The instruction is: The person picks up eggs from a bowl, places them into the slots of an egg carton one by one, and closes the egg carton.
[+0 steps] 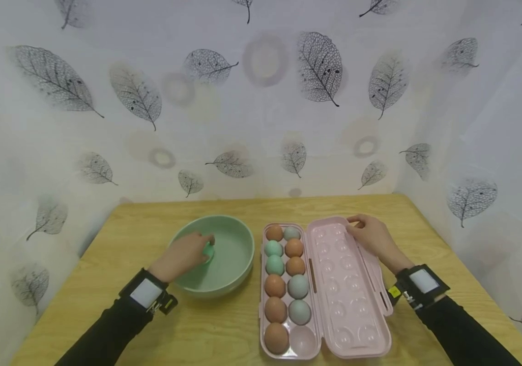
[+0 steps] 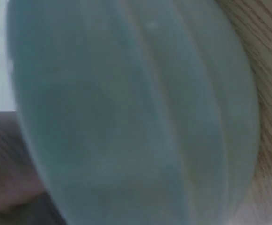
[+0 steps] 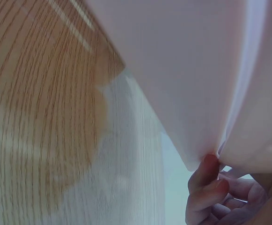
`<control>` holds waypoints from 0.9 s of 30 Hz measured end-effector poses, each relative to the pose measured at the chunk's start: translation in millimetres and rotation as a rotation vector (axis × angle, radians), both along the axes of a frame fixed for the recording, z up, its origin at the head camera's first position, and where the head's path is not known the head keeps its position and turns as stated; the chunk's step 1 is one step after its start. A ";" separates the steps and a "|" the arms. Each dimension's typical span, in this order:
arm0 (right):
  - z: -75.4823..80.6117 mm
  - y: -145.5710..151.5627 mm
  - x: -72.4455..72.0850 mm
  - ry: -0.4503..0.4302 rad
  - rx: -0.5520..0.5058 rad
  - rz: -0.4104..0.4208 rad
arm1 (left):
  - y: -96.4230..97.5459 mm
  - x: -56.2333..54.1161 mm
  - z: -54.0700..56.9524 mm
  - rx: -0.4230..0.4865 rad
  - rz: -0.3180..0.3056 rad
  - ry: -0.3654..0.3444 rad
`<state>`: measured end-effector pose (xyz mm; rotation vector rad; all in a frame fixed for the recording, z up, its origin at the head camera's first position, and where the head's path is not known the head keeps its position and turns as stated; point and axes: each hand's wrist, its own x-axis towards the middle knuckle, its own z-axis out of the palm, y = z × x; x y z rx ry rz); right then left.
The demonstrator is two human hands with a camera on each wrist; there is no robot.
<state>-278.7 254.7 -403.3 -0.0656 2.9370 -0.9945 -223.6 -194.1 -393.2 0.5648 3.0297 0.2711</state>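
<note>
My left hand (image 1: 185, 254) reaches over the near-left rim of a green bowl (image 1: 238, 269) and holds a green egg (image 1: 208, 251) inside it. In the left wrist view the bowl's ribbed outer wall (image 2: 107, 117) hides the egg and most of the hand. To the right lies an open pink egg carton (image 1: 303, 341) with brown, green and pale blue-grey eggs in two rows; its front right cup is bare. My right hand (image 1: 373, 234) pinches the far right corner of the carton's lid (image 1: 334, 300), fingertips (image 3: 209, 166) on its edge in the right wrist view.
Everything stands on a light wooden table (image 1: 128, 239). Cloth (image 1: 265, 117) printed with dark leaves hangs behind the table and along both sides. The bowl stands close to the carton's left side, and the lid lies folded out to the right.
</note>
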 end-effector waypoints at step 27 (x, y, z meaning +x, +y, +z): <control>1.7 -0.4 0.1 -0.001 0.002 -0.002 | 1.7 -5.4 -10.0 0.114 0.107 -0.129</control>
